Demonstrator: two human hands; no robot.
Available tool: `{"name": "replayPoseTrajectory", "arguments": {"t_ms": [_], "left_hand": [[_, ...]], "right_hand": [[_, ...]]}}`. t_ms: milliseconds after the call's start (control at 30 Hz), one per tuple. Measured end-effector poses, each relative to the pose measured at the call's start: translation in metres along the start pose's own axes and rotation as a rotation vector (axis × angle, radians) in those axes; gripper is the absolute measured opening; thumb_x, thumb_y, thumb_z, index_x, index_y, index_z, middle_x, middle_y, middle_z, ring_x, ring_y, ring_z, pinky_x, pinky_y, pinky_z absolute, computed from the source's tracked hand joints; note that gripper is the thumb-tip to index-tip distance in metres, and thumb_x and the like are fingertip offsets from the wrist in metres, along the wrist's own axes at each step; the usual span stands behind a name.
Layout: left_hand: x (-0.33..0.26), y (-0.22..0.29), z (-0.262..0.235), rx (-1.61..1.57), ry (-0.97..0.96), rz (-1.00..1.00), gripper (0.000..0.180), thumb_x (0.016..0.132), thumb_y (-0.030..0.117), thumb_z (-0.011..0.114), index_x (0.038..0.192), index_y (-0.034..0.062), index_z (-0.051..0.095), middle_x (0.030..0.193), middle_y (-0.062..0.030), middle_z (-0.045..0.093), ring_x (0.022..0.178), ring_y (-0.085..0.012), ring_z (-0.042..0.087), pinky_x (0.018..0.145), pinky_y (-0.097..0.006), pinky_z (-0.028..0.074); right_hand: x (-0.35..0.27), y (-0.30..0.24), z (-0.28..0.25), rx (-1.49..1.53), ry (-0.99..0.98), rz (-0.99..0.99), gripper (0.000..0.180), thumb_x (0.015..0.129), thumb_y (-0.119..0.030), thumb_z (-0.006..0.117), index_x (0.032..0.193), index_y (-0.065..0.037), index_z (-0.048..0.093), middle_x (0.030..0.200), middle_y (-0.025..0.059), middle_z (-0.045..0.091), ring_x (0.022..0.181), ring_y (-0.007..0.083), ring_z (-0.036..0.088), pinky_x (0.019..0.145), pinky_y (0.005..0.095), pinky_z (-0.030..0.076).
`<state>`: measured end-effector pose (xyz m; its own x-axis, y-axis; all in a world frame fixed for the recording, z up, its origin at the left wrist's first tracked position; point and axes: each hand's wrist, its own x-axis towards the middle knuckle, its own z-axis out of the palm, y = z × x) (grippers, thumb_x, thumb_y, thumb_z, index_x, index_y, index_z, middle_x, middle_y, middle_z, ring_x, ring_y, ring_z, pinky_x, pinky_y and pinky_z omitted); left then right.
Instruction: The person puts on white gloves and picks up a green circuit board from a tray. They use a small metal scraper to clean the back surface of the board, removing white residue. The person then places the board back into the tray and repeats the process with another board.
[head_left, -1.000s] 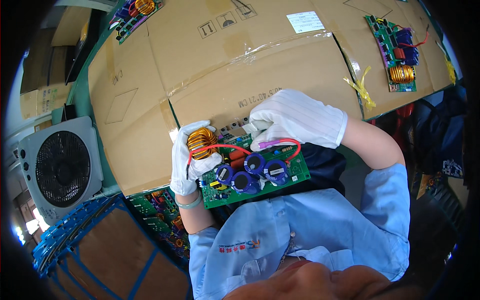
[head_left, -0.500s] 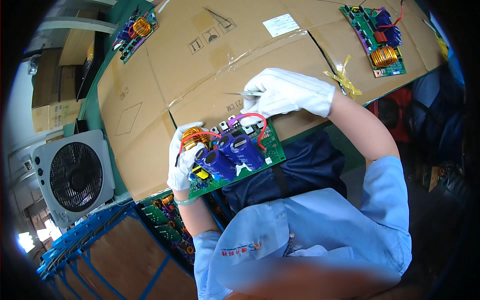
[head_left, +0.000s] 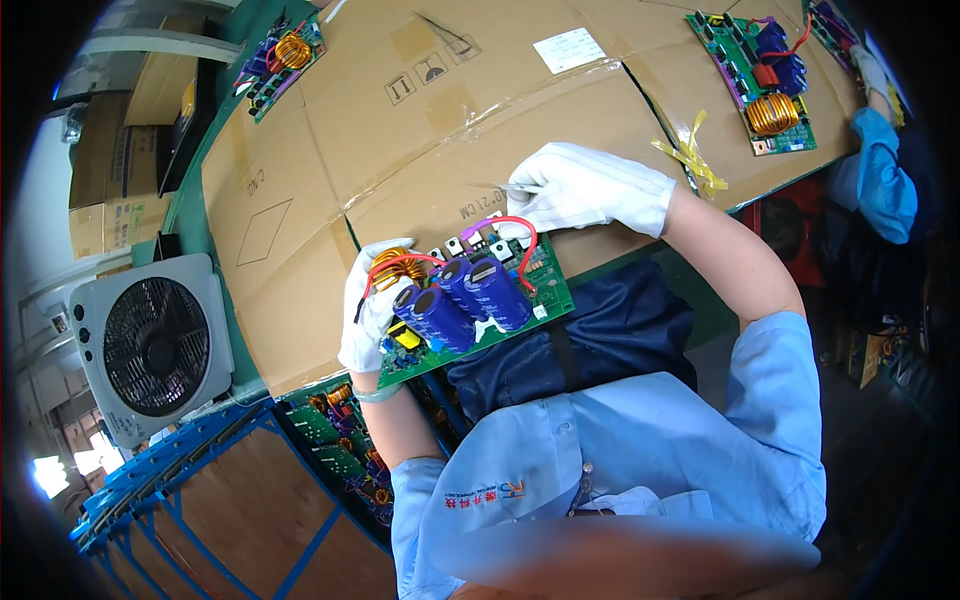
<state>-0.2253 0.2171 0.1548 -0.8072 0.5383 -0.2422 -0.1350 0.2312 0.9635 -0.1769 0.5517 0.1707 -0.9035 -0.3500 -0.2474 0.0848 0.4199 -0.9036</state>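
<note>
My left hand (head_left: 368, 312), in a white glove, grips the left end of a green circuit board (head_left: 553, 294) held tilted above the cardboard edge. The board carries several blue-purple capacitors (head_left: 497, 293), a copper-wound coil (head_left: 397, 267) beside my left fingers, and a red wire (head_left: 527, 232) arching over its far right part. My gloved right hand (head_left: 590, 190) is closed on thin pointed metal tweezers (head_left: 522, 188), whose tips point left, away from the board. Its fingertips are at the board's far edge, by the purple-sleeved wire end; what they touch there is hidden.
Cardboard (head_left: 330, 150) covers the table. Similar boards lie at the far left (head_left: 285, 62) and far right (head_left: 757, 85), near yellow tape strips (head_left: 692, 155). A box fan (head_left: 150, 350) stands left. A co-worker's blue sleeve (head_left: 885, 185) and gloved hand show at the right, beside another board.
A co-worker's gloved hand and sleeve, with another board, have come into view at the far right. My right hand has shifted slightly nearer the board's far edge; my left keeps its grip.
</note>
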Motion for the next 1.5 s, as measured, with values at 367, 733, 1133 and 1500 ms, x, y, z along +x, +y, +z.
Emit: {"name": "replayPoseTrajectory", "arguments": {"t_ms": [367, 733, 1133, 1500], "left_hand": [[-0.014, 0.004, 0.002, 0.199, 0.066, -0.024, 0.05, 0.079, 0.014, 0.078, 0.125, 0.0021, 0.06, 0.11, -0.0075, 0.069, 0.1, -0.0135, 0.063, 0.092, -0.029, 0.051], [-0.021, -0.026, 0.037, 0.35, 0.641, 0.448, 0.07, 0.066, 0.046, 0.089, 0.119, 0.0053, 0.067, 0.105, -0.0133, 0.071, 0.099, -0.0327, 0.064, 0.09, -0.041, 0.051], [-0.027, -0.023, 0.011, 0.333, 0.484, 0.385, 0.031, 0.096, 0.023, 0.064, 0.121, 0.0064, 0.072, 0.108, -0.0109, 0.073, 0.095, -0.0234, 0.063, 0.087, -0.034, 0.05], [-0.028, -0.029, 0.009, 0.31, 0.585, 0.503, 0.023, 0.089, 0.012, 0.071, 0.109, 0.0024, 0.074, 0.11, -0.0097, 0.075, 0.103, -0.0239, 0.067, 0.096, -0.036, 0.049]], "right_hand": [[-0.029, -0.009, 0.017, -0.1, 0.033, 0.037, 0.04, 0.084, -0.023, 0.075, 0.12, -0.006, 0.07, 0.103, 0.0127, 0.073, 0.088, 0.0209, 0.066, 0.081, 0.0313, 0.051], [-0.041, 0.029, 0.07, 0.559, 0.839, -0.08, 0.027, 0.1, -0.007, 0.057, 0.123, 0.007, 0.062, 0.093, 0.0105, 0.07, 0.049, -0.0005, 0.038, 0.045, 0.0163, 0.028], [-0.028, 0.047, 0.086, 0.542, 0.721, -0.18, 0.036, 0.103, -0.017, 0.052, 0.126, 0.01, 0.058, 0.103, 0.024, 0.071, 0.046, 0.0046, 0.041, 0.043, 0.0179, 0.03], [-0.029, 0.045, 0.089, 0.595, 0.773, -0.184, 0.035, 0.102, -0.017, 0.054, 0.125, 0.01, 0.059, 0.104, 0.0241, 0.071, 0.048, 0.0044, 0.042, 0.045, 0.0178, 0.03]]}}
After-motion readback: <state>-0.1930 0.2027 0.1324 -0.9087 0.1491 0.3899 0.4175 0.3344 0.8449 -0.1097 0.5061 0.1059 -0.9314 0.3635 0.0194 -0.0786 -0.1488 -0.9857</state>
